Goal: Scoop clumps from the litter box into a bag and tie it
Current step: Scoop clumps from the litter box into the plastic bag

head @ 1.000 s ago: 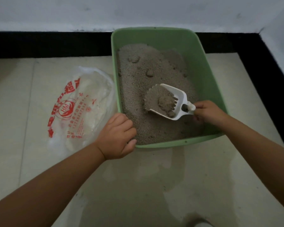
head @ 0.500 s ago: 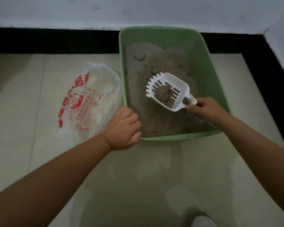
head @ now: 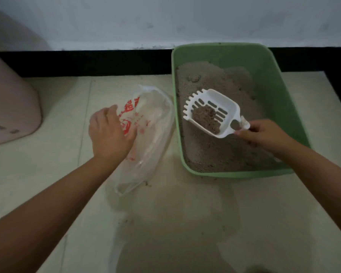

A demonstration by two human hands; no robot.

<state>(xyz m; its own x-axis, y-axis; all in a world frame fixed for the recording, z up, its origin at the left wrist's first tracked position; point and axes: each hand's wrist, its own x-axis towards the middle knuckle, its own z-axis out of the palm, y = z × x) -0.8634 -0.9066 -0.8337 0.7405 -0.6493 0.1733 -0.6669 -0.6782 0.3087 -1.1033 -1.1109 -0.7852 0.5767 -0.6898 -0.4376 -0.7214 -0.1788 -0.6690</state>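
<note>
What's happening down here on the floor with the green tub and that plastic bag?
A person is cleaning a cat's litter box. Their right hand holds a white slotted scoop above the litter, with a clump sitting in it. Their left hand is on the plastic bag with red print that lies on the floor tiles just left of the box; whether it grips the bag I can't tell. Nothing has been tipped from the scoop yet, and the bag is not tied. A pink container stands off to the left.
</note>
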